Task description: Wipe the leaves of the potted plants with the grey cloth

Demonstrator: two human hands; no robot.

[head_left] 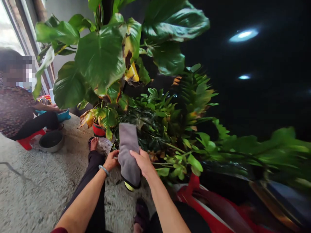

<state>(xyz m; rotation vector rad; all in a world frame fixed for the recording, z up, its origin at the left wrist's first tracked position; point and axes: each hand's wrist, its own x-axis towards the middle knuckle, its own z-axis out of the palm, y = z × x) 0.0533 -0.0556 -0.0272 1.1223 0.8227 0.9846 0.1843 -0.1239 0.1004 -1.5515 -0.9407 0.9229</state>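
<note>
A long, grey, sock-like cloth piece [128, 147] is held up in front of me. Its lower end has a dark rim, with a yellow-green part [129, 186] showing beneath. My right hand [143, 163] is closed on its right edge, thumb lying across the front and the other fingers hidden behind. On the opposite side, my left hand [112, 160], with a bracelet [104, 170] at the wrist, has its fingers bent and touching the cloth's left edge. What lies behind the cloth is hidden.
Leafy potted plants [99, 58] rise just beyond my hands, one in a red pot [98, 130]. To the left, another person [17, 103] sits on a red stool [30, 139] beside a grey basin [51, 141]. A red and white object [213, 207] lies at lower right.
</note>
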